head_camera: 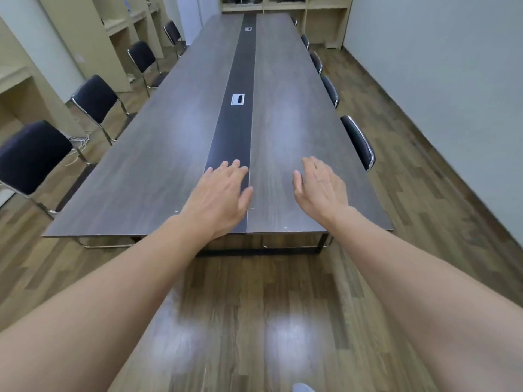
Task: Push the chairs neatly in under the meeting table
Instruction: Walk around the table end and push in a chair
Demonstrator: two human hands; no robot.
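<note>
Both hands, left (223,190) and right (319,188), hover over the worktop's (158,154) near end, fingers relaxed, holding nothing. Left-edge chairs (94,99) stand pulled out; right-edge chairs (358,142) are tucked in.

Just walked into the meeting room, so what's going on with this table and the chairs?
A person stands at the near end of the long meeting table, both arms stretched out over it. The left hand and right hand are open and hold nothing. The right-side chairs sit tucked against the table edge. The left-side chairs stand pulled out, not yet pushed in.
</note>
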